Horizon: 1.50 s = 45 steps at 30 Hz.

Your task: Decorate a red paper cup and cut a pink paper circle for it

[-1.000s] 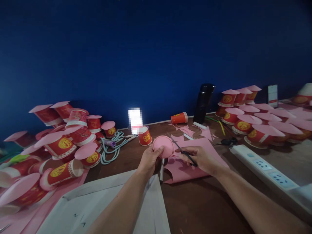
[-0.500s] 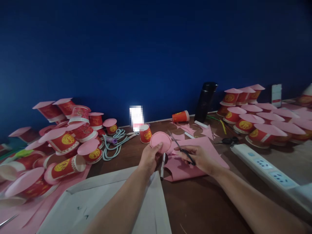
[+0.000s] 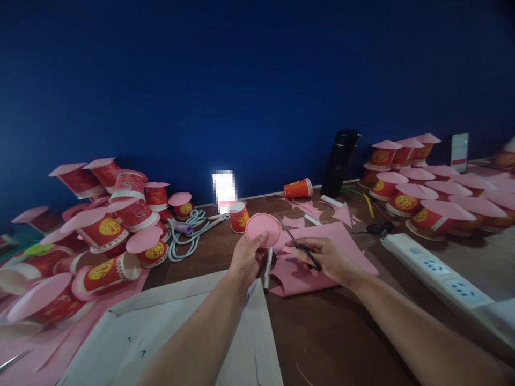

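Note:
My left hand pinches a round pink paper disc between thumb and fingers, its face turned toward me. In my right hand is a pair of dark scissors, the blades pointing up and left, close to the disc's right edge but apart from it. Under the right hand lies a pink paper sheet with curved cut-outs along its left side. A white marker-like stick rests beside the sheet. Just behind the disc stands an upturned red paper cup.
Red cups with pink discs crowd the left and the right. A black bottle, an orange cup stack and a pale cable lie along the wall. A white power strip is at right, white board at front left.
My left hand has drawn the pink disc slightly up and left, leaving a gap to the scissors. The scissors stay in my right hand. The whole view has shifted a little.

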{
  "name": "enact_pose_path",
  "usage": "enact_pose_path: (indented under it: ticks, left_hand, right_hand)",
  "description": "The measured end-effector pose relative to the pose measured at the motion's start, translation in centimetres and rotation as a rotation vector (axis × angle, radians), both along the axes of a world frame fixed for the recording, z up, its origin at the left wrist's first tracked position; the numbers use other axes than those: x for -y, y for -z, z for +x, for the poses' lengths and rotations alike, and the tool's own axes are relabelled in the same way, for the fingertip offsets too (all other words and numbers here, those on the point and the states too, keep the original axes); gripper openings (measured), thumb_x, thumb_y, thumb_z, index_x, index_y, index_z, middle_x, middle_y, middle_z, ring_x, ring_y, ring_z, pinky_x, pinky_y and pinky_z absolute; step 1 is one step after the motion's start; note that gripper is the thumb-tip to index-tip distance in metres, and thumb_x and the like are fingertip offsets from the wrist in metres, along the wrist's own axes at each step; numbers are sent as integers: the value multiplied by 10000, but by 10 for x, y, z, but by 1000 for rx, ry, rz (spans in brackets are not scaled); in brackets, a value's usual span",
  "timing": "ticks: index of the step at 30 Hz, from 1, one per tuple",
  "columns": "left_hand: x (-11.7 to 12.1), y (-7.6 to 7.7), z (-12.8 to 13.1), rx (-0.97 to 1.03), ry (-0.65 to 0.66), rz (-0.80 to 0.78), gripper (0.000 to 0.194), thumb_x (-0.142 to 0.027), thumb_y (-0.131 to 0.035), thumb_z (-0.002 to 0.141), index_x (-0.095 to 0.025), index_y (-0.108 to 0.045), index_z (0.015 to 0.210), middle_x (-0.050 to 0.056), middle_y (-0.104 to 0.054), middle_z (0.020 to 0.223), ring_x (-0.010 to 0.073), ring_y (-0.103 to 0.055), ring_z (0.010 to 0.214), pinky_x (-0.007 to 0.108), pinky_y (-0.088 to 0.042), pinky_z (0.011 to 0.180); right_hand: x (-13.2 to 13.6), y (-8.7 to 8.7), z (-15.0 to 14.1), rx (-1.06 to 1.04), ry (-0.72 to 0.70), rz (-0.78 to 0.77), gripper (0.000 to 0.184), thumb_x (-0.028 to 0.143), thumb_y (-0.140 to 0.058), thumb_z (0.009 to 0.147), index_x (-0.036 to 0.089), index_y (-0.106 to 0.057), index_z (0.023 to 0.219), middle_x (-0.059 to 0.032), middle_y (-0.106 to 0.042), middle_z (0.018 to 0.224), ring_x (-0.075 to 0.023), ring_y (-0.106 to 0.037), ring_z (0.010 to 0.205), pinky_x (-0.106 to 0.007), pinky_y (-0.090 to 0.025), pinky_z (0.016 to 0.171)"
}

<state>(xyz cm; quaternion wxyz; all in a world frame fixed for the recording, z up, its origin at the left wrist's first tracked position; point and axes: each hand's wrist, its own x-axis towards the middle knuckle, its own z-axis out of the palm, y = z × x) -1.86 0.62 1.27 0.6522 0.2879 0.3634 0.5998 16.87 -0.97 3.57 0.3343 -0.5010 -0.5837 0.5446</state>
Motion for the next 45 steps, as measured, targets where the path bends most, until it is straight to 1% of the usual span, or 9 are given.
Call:
enact_pose_path:
  ticks: [5,11,17,24,28,31,35,41,45]
  left_hand:
    - [1,-1,2,29,-20,-26,406,-279,-800,615,-138,-598,938,19,-666,750,109,-597,548,231,-482,529]
    - [3,-4,9,117,-56,-53,388,-191,-792,627,-113,-607,959,52,-691,787,126,-642,645,255,-543,664]
    - [3,-3,12,189,-93,-78,336,-116,-765,645,-106,-622,949,74,-705,856,141,-666,729,237,-550,685]
    - [5,-1,15,194,-65,-70,392,-138,-781,642,-119,-616,997,76,-708,894,160,-676,776,268,-552,730]
    - [5,-1,15,177,-66,-79,433,-160,-802,616,-120,-615,1004,72,-708,875,150,-671,736,264,-551,720]
    - [6,-1,16,169,-46,-84,422,-178,-805,615,-117,-615,987,74,-707,853,151,-668,713,273,-551,717]
    - [6,0,16,172,-39,-80,388,-181,-800,622,-118,-619,959,80,-707,879,159,-673,748,280,-551,741]
    - [5,0,16,160,-57,-97,396,-179,-805,611,-113,-621,956,70,-702,850,150,-667,717,269,-557,698]
    - [5,0,15,141,-72,-89,416,-186,-811,605,-112,-625,969,70,-704,839,154,-668,709,260,-556,660]
  right_hand:
    - [0,1,-1,-4,-4,2,581,535,-728,657,128,-695,1069,-2,-582,612,-79,-462,504,-194,-354,406]
    - [1,4,-3,-66,-4,-8,605,547,-720,671,116,-673,1094,15,-562,588,-62,-436,448,-199,-330,402]
    - [2,8,-4,-71,-25,12,552,528,-694,725,125,-665,1100,22,-552,594,-55,-435,449,-203,-345,432]
    - [3,7,-7,-97,-10,9,576,528,-705,715,119,-660,1118,37,-515,568,-55,-407,436,-210,-322,429]
    - [3,8,-7,-98,-6,12,569,524,-701,722,123,-658,1123,32,-520,580,-56,-402,439,-213,-311,427]
    - [3,9,-7,-100,-3,13,581,526,-708,715,122,-655,1130,32,-519,584,-57,-401,440,-215,-309,427]
    - [2,11,-6,-95,-5,28,588,518,-717,709,117,-653,1134,31,-524,586,-55,-404,443,-212,-307,429]
    - [2,11,-5,-99,-7,32,594,525,-716,708,116,-655,1134,37,-508,582,-57,-399,448,-216,-317,431]
    - [2,10,-5,-70,-6,36,600,532,-717,705,117,-657,1134,28,-530,596,-59,-417,456,-216,-336,441]
